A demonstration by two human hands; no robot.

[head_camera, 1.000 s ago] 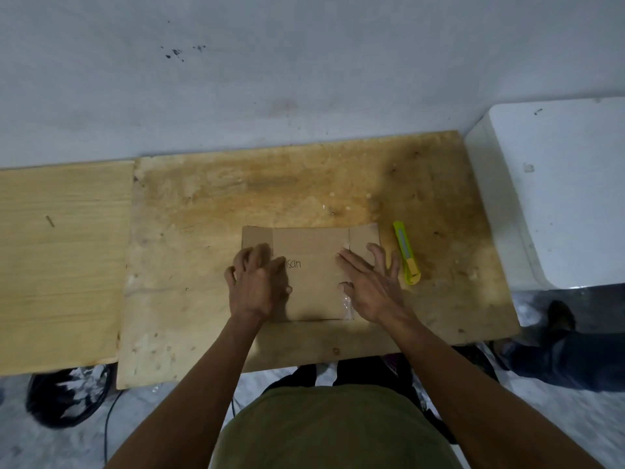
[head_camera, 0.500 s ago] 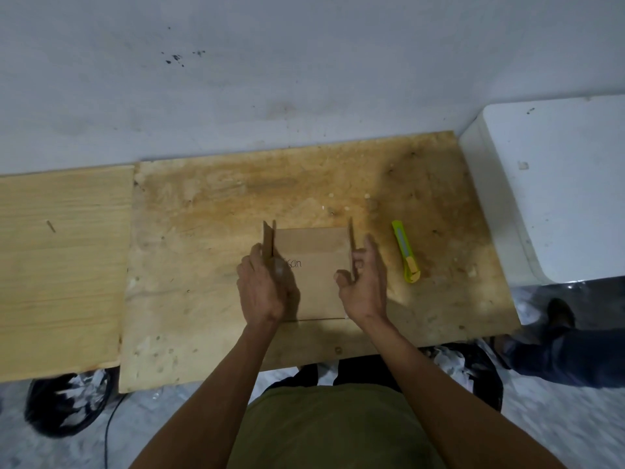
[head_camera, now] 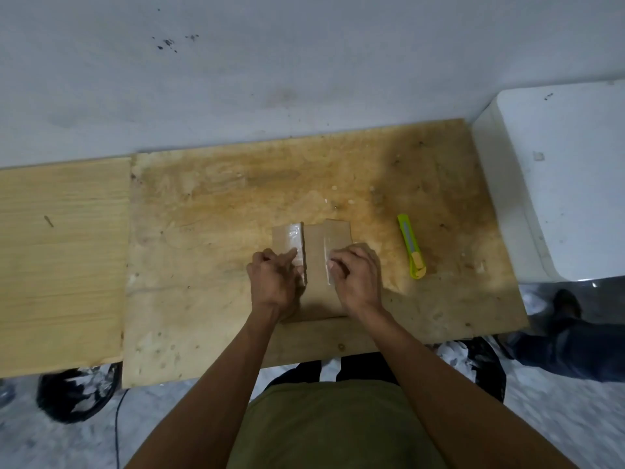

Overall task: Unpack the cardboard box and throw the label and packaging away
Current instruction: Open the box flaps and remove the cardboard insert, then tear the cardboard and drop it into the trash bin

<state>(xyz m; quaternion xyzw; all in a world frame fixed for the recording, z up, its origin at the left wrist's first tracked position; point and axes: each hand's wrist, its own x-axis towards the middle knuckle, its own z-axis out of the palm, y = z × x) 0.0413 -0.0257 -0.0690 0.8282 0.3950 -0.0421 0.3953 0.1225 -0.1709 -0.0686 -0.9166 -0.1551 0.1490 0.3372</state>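
Note:
A flattened brown cardboard box (head_camera: 315, 258) lies on the plywood tabletop (head_camera: 209, 238), its two side flaps folded inward over the middle panel. Clear tape shines along both flap edges. My left hand (head_camera: 275, 282) presses down on the left flap, fingers curled with the fingertips at its edge. My right hand (head_camera: 356, 279) presses on the right flap the same way. Both hands cover the near half of the cardboard.
A yellow-green utility knife (head_camera: 412, 246) lies to the right of the box. A white block (head_camera: 561, 184) stands at the table's right end. A lighter wooden board (head_camera: 61, 252) adjoins on the left. Black bags (head_camera: 77, 394) and another person's leg (head_camera: 571, 336) are on the floor.
The side flaps went from lying flat outward, to standing upright, to folded inward over the middle panel. Both hands moved toward each other with the flaps.

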